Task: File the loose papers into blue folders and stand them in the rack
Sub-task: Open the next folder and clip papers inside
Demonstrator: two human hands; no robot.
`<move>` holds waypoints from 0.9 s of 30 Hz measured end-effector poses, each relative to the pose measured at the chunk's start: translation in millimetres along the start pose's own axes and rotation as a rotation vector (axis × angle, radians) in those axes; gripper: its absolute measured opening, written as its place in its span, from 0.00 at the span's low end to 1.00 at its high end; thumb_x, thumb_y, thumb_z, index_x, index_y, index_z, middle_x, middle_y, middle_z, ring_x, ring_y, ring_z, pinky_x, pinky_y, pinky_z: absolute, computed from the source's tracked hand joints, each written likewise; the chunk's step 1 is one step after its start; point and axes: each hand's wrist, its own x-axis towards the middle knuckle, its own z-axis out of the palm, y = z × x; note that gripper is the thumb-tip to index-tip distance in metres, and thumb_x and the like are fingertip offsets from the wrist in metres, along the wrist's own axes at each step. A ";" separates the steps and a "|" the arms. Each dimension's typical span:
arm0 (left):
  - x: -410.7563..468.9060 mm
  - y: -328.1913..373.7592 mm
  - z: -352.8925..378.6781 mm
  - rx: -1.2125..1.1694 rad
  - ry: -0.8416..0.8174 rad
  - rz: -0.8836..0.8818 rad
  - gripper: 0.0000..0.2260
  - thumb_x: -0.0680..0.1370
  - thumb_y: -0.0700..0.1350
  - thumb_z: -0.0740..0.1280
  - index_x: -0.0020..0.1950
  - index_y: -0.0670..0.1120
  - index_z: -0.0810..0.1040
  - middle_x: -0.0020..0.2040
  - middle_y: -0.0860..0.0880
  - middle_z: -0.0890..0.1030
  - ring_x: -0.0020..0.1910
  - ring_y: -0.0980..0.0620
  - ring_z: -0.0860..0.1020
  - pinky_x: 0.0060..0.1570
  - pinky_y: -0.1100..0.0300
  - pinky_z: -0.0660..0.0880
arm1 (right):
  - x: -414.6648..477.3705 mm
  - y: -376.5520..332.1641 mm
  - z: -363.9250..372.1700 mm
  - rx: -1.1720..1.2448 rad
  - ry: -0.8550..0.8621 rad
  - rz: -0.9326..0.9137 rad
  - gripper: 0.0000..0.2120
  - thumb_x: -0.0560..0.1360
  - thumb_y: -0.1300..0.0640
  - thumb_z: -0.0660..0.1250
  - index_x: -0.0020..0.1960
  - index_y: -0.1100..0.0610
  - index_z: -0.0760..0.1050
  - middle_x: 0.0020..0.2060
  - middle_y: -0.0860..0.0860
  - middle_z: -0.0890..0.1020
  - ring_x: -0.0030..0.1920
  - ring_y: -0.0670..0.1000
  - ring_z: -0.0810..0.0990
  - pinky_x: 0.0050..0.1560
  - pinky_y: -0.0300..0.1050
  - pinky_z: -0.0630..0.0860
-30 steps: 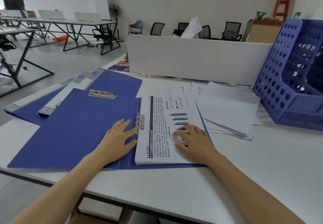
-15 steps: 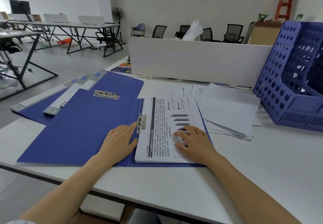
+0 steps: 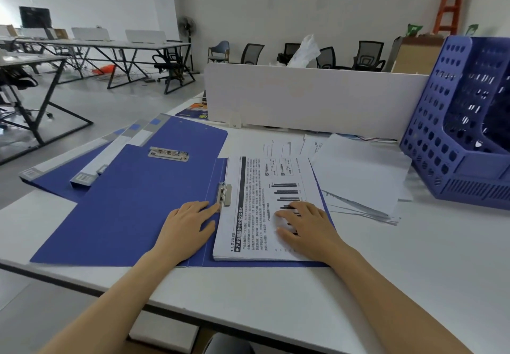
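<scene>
Left hand (image 3: 187,229) flat on stiff blue folder (image 3: 132,201), right hand (image 3: 306,229) flat on its floppy papers (image 3: 276,171); spine looks the surest hold.

white table (image 3: 414,284) | open blue folder (image 3: 124,215), closed folders (image 3: 91,160) left | loose papers (image 3: 358,171) centre | rack (image 3: 441,143) right | divider (image 3: 303,99) back

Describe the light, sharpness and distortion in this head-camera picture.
Head view: soft, even light, with only faint shadows beside the left hand and right hand; no glare on the printed stack, whose headline is sharp but whose small print is too fine to read; wide-angle distortion makes the blue rack lean; the far upper-left corner is washed out.
</scene>
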 end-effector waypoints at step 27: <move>0.6 -8.0 3.2 -0.096 0.083 -0.008 0.28 0.72 0.56 0.48 0.67 0.48 0.72 0.68 0.51 0.73 0.68 0.51 0.68 0.66 0.56 0.64 | -14.7 19.0 -54.0 1.624 -0.107 0.361 0.09 0.77 0.65 0.57 0.48 0.61 0.76 0.31 0.53 0.85 0.30 0.51 0.84 0.26 0.39 0.78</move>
